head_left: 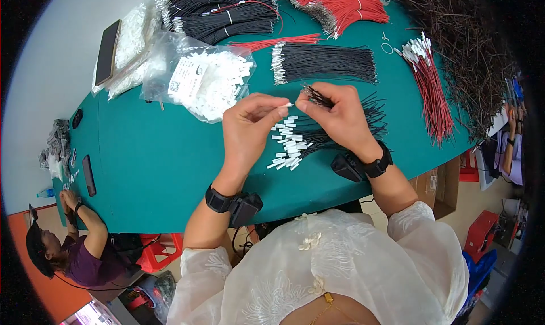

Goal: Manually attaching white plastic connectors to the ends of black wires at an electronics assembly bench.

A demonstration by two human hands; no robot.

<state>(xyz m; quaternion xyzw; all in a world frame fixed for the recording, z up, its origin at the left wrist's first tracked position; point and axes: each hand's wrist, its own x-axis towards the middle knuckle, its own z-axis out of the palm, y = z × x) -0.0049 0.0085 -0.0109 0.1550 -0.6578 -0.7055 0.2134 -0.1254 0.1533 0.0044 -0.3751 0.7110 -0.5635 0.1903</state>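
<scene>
- The left hand (248, 127) is curled narrow, its thumb and forefinger pinching a small white plastic connector housing (285, 105) at the fingertips.
- The right hand (339, 116) is closed around a loose bunch of thin black wires (372, 112), whose ends fan out past the knuckles; its fingertips pinch one wire end right against the white housing, so the two hands meet at that point above the table.
- Below the hands, on the green felt-covered table (153, 166), lies a scatter of finished black wires with white housings on their ends (288, 149), fanned toward the person.
- Just left of the left hand sits a clear plastic bag of white connector housings (210, 80), open and spilling a little.
- Behind the hands lies a tidy bundle of black wires with bare metal terminals (323, 62).
- Farther back are bundles of red wires (346, 7) and more black wire bundles (227, 12); to the right, red wires with white housings (431, 86) lie beside a tangled brown-black wire heap (460, 46).
- Both wrists carry black bands with small black devices.
- A dark phone (88, 175) lies near the table's left edge, well apart from the hands, close to another person seated there (74, 251).
</scene>
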